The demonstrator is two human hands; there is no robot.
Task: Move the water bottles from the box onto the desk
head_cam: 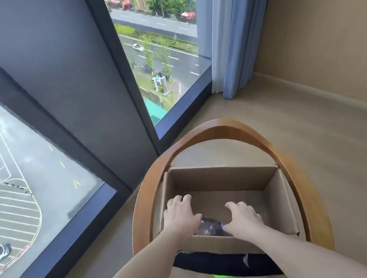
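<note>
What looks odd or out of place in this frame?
The cardboard box sits on a wooden chair, not the floor. One bottle lies on its side between the left hand and right hand. No spill or damage shows.
</note>
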